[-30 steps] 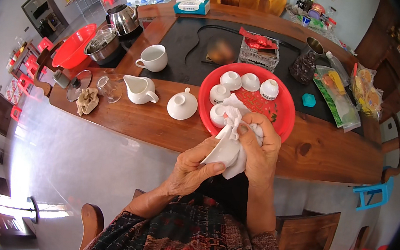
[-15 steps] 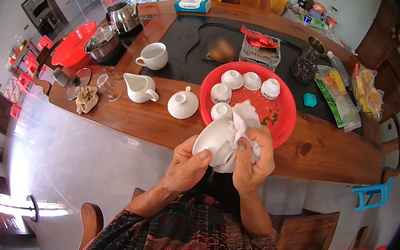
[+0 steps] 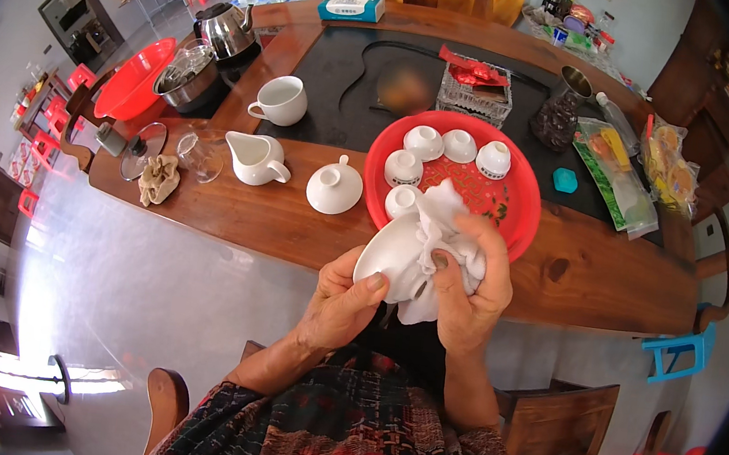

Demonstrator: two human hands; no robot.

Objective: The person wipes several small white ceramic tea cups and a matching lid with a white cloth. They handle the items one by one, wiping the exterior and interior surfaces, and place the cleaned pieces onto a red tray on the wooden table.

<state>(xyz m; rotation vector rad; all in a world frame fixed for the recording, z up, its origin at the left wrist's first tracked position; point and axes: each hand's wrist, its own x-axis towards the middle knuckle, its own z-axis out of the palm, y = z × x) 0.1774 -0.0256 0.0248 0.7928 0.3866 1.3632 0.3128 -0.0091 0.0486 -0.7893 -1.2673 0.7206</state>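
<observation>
Just in front of the table edge, my left hand (image 3: 346, 301) grips a white porcelain bowl (image 3: 383, 249) by its rim, thumb on the near side. The bowl is tilted. My right hand (image 3: 474, 297) is closed round a crumpled white cloth (image 3: 440, 227) pressed against the bowl's right side; the cloth hides that part. Beyond the hands, several small white cups (image 3: 424, 143) stand upside down in a red round tray (image 3: 526, 169). Left of the tray lies a white lid (image 3: 334, 190), knob-like ring upward, beside a white pitcher (image 3: 253, 160).
A white mug (image 3: 280, 101), a glass vessel (image 3: 200, 159) and a tan cloth (image 3: 159, 180) stand to the left. Farther off are a steel kettle (image 3: 228, 33) and a red basin (image 3: 136, 79). A glass box (image 3: 476, 97), a dark vase (image 3: 556, 119) and snack bags (image 3: 615, 165) sit beyond and to the right.
My right hand has shifted slightly right and its fingers have lifted a little, with the cloth bunching along the bowl. My left hand keeps its hold, with the bowl barely moved.
</observation>
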